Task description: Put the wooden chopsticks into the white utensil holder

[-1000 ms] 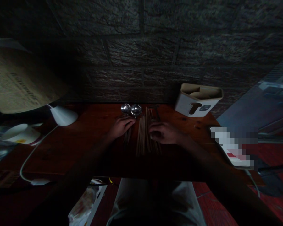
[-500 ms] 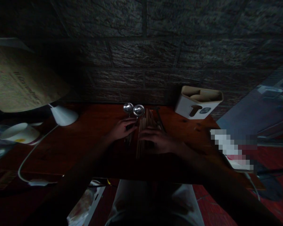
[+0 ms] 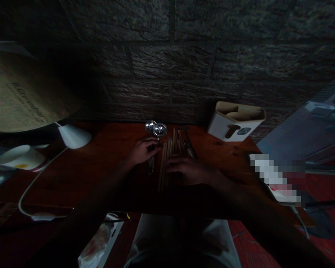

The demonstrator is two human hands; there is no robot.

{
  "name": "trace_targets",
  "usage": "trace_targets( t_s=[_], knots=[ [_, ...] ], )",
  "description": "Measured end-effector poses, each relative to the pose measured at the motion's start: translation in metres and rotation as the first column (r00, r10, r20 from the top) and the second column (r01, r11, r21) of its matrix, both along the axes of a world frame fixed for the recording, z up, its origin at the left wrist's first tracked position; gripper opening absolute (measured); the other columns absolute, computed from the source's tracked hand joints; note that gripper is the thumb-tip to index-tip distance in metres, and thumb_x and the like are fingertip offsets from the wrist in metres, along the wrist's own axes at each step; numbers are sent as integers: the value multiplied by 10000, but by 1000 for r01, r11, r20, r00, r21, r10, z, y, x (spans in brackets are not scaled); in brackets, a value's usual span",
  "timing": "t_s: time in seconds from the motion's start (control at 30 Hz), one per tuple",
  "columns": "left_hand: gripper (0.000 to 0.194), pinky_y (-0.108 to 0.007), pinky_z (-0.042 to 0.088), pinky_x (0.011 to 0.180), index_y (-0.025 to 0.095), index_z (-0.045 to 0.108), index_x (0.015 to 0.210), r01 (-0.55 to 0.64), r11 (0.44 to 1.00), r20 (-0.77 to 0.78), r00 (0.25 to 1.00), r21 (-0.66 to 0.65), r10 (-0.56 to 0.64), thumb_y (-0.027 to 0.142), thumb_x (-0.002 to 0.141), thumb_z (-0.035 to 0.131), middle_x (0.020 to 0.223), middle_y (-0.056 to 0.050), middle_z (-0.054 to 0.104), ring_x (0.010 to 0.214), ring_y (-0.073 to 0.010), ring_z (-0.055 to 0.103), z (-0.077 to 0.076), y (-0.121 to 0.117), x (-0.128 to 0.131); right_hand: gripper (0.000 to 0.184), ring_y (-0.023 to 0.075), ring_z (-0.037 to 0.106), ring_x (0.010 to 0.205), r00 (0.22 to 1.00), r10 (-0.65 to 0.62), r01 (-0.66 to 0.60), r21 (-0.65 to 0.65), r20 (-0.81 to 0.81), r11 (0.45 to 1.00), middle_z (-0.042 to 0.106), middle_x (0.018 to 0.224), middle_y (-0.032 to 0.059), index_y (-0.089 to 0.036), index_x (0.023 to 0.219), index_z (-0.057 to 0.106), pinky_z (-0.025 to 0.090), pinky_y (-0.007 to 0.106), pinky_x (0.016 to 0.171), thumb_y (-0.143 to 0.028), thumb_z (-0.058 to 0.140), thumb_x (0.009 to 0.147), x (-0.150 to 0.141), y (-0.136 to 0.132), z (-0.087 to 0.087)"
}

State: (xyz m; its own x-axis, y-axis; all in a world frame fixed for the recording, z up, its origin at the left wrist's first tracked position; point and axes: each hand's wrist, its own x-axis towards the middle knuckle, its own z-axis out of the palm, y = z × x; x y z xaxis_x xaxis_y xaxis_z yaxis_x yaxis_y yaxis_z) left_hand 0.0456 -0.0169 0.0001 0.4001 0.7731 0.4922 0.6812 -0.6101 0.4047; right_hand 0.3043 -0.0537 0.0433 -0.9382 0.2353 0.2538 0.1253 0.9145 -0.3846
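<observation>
Chopsticks (image 3: 163,163), ladles (image 3: 160,130) lying on bench (image 3: 108,143).
Left hand (image 3: 144,151) curling at ladles, right hand (image 3: 187,169) arching over chopsticks; can't tell either grip's opening or hold.

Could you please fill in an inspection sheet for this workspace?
Surface: reddish-brown wooden table, dimly lit.
Things at hand: thin wooden sticks lie roughly side by side; two shiny, round-headed metal utensils lie left of them.
Clutter: cup at left, white-and-tan holder at back right.
Hands: left hand at the metal utensils, right hand over the sticks; grips unclear.
Cables: white lamp cable hangs past the left front edge; another cable at right.
Surroundings: dark stone-block wall behind; red floor.
</observation>
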Motion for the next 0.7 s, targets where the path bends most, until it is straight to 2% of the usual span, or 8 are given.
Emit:
trace_targets(
  t_s=[0.1, 0.33, 0.5, 0.6, 0.7],
  knots=[
    [210, -444, 556, 910, 200, 691, 1018, -6, 1000, 6, 1000, 6, 6, 342, 869, 644, 1165, -101, 706, 1038, -234, 684, -1, 0, -1, 270, 220, 535, 1148, 1000, 0, 0, 12, 9, 1000, 654, 1127, 86, -175, 1097, 675, 439, 385, 980, -252, 672, 839, -1, -3, 2],
    [194, -451, 548, 910, 196, 685, 993, -34, 999, -13, 999, 14, 34, 337, 870, 633, 1149, -103, 705, 1035, -243, 679, 0, 1, -3, 305, 215, 536, 1109, 1000, -20, 20, 3, 11, 1000, 615, 1143, 86, -182, 1125, 657, 454, 366, 955, -240, 669, 826, -1, -6, 2],
    [286, -461, 525, 948, 208, 646, 1151, -29, 1000, -10, 1000, 13, 29, 323, 892, 606, 1179, -101, 693, 1085, -249, 655, 4, -2, -1, 273, 217, 513, 1145, 1000, -24, 24, 14, -14, 1000, 598, 1148, 94, -181, 1101, 662, 436, 382, 993, -214, 651, 831, 1, -7, 3],
    [248, -439, 522, 953, 219, 659, 1136, 24, 1000, -7, 1000, 6, -24, 303, 920, 569, 1179, -85, 694, 1084, -224, 652, 11, -7, 3, 247, 209, 512, 1167, 1000, -11, 10, -8, -22, 1000, 589, 1179, 100, -163, 1065, 657, 436, 360, 1005, -209, 654, 822, 1, -7, 5],
    [205, -430, 522, 948, 239, 684, 1088, 166, 986, -31, 986, 7, -166, 265, 909, 587, 1142, -61, 710, 1082, -210, 648, 15, -9, 8, 280, 198, 534, 1155, 1000, -14, 13, -45, -11, 999, 592, 1203, 99, -161, 1071, 634, 456, 347, 988, -193, 672, 796, 2, -6, 5]
  ],
)
